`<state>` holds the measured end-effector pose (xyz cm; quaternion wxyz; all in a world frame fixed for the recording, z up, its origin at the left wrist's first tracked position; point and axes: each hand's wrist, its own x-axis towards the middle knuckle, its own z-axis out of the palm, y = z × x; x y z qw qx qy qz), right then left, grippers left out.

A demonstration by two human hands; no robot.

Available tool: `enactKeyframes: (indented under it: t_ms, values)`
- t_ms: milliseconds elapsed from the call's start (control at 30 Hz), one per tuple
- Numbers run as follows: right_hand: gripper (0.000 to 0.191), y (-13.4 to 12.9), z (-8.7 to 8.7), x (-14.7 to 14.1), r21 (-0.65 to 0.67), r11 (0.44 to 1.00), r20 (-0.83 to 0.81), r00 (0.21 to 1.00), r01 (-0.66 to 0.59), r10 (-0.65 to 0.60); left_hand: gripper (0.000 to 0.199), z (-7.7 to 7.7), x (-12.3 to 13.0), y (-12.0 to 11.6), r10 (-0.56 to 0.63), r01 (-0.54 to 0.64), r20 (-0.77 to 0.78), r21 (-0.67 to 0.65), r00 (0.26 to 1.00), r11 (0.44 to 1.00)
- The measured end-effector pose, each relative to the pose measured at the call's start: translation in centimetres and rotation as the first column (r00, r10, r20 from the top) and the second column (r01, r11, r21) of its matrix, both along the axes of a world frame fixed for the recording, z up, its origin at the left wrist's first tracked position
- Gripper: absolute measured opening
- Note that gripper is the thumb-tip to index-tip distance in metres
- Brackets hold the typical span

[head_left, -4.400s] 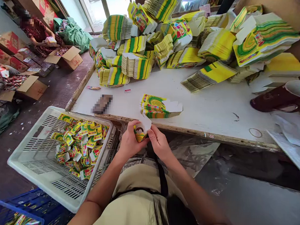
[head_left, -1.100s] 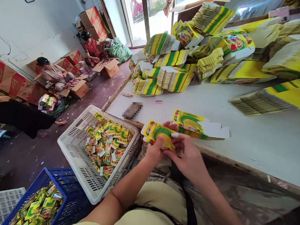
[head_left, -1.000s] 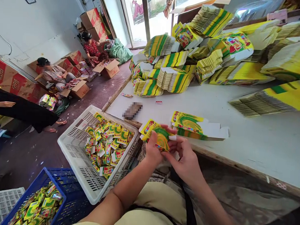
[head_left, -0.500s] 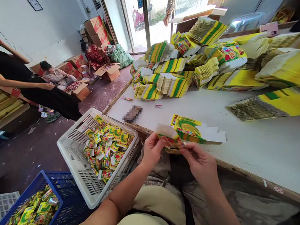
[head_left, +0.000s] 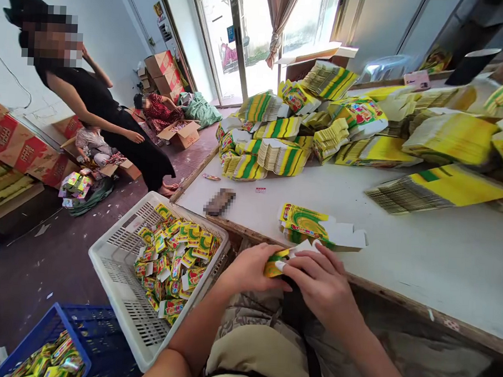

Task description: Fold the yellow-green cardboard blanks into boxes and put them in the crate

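Note:
Over the table's front edge, both my hands hold one small yellow-and-green carton [head_left: 274, 266]. My left hand [head_left: 252, 266] is closed round its left side. My right hand [head_left: 318, 272] bends its fingers over the white flap end, partly covering the carton. Just beyond my hands, a few flattened cartons [head_left: 306, 221] lie on the white table [head_left: 250, 213], their white flaps pointing right. To my left a white plastic crate [head_left: 118, 271] holds many small yellow cartons [head_left: 177, 252], several with flaps standing up.
Bundles of flat yellow cartons [head_left: 284, 156] are heaped along the back of the table. A blurred phone-like object [head_left: 220, 202] lies near the left corner. A blue crate [head_left: 72, 336] stands lower left. One person in black [head_left: 108, 115] stands at left; others sit among boxes.
My hands have turned the carton, and my right hand has swung over its flap end. The person in black has come further into view. The camera view has shifted slightly.

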<state>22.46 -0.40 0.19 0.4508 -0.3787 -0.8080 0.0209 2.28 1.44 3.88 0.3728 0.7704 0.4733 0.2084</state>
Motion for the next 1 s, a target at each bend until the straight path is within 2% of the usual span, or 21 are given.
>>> enactKeyframes:
  t_ms: [33, 67, 133, 200, 267, 333, 367, 400, 433, 500, 600, 700, 800, 900, 1000]
  values:
    - [0.025, -0.1, -0.2, -0.2, -0.017, 0.999, -0.074, 0.996, 0.039, -0.04, 0.078, -0.6, 0.3, 0.0, 0.034, -0.035, -0.015, -0.021, 0.999, 0.999]
    - [0.036, -0.2, -0.5, -0.4, -0.061, 0.994, -0.173, 0.98, 0.094, -0.103, 0.077, -1.2, 0.5, -0.1, 0.093, -0.094, -0.024, -0.021, 0.995, 0.995]
    - [0.057, -0.3, -1.6, -0.6, -0.242, 0.962, -0.375, 0.903, 0.123, -0.209, 0.081, -2.2, 0.9, -0.4, 0.196, -0.195, -0.04, 0.026, 0.98, 0.98]
    - [0.056, -0.3, -2.7, -1.0, -0.455, 0.889, -0.526, 0.821, -0.052, -0.221, 0.08, -2.9, 1.4, -0.8, 0.174, -0.169, -0.05, 0.09, 0.983, 0.981]
    - [0.048, -0.4, -3.5, -1.7, -0.588, 0.74, -0.657, 0.726, -0.326, -0.203, 0.076, -3.3, 1.9, -1.1, 0.091, -0.083, -0.038, 0.162, 0.995, 0.983]
    - [0.047, -0.6, -3.7, -2.5, -0.625, 0.574, -0.749, 0.614, -0.529, -0.251, 0.081, -3.5, 2.3, -1.4, 0.011, -0.003, -0.033, 0.227, 0.999, 0.974]
    - [0.049, -0.7, -3.6, -2.8, -0.625, 0.512, -0.771, 0.568, -0.589, -0.287, 0.086, -3.6, 2.4, -1.5, -0.019, 0.028, -0.037, 0.247, 0.999, 0.969]
    - [0.052, -0.7, -3.5, -3.0, -0.62, 0.477, -0.783, 0.535, -0.624, -0.318, 0.09, -3.7, 2.5, -1.6, -0.043, 0.052, -0.043, 0.254, 0.998, 0.966]
    - [0.055, -0.7, -3.5, -3.2, -0.613, 0.466, -0.789, 0.513, -0.638, -0.336, 0.091, -3.9, 2.5, -1.6, -0.056, 0.067, -0.05, 0.254, 0.997, 0.965]
    - [0.059, -0.6, -3.8, -3.3, -0.607, 0.492, -0.794, 0.501, -0.624, -0.345, 0.083, -4.0, 2.4, -1.6, -0.051, 0.065, -0.064, 0.242, 0.997, 0.968]
    - [0.06, -0.4, -5.0, -3.0, -0.642, 0.558, -0.749, 0.587, -0.526, -0.309, 0.068, -4.3, 2.1, -1.3, 0.0, 0.021, -0.102, 0.205, 0.995, 0.978]
    - [0.059, -0.6, -5.8, -2.9, -0.628, 0.685, -0.637, 0.75, -0.37, -0.18, 0.071, -4.7, 1.8, -0.8, 0.045, -0.025, -0.132, 0.146, 0.99, 0.989]
    - [0.045, -1.0, -5.3, -2.9, -0.503, 0.83, -0.475, 0.879, -0.24, -0.034, 0.077, -5.1, 1.6, -0.4, 0.059, -0.047, -0.076, 0.154, 0.995, 0.987]
    - [0.034, -0.7, -4.6, -2.6, -0.374, 0.915, -0.396, 0.918, -0.153, -0.009, 0.076, -5.0, 1.4, -0.5, 0.111, -0.111, 0.008, 0.2, 0.994, 0.973]
    - [0.028, -0.2, -4.7, -1.9, -0.312, 0.948, -0.394, 0.916, -0.062, -0.069, 0.064, -4.3, 0.8, -0.6, 0.149, -0.135, -0.051, 0.211, 0.987, 0.968]
